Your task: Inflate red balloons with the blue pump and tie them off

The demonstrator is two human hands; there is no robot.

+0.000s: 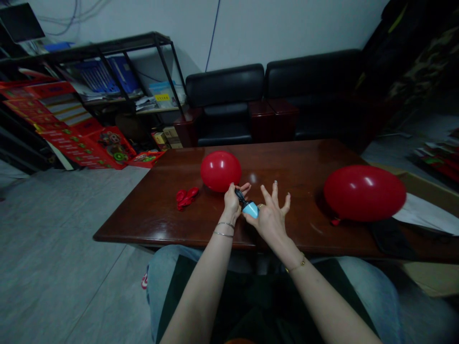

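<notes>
A round, inflated red balloon is over the table just beyond my left hand. The fingers of that hand are closed at the balloon's lower right, where its neck is hidden, and its other fingers stretch to the right. Between my hands is a small light-blue tool with a black end, which points into my left hand. My right hand pinches the blue part between thumb and index finger, the other fingers spread upward. Several limp red balloons lie in a pile left of my hands.
On the right of the brown wooden table sits a larger inflated red balloon, beside an open cardboard box with white paper. Black sofas stand behind. Stacked red boxes and a metal shelf are at left.
</notes>
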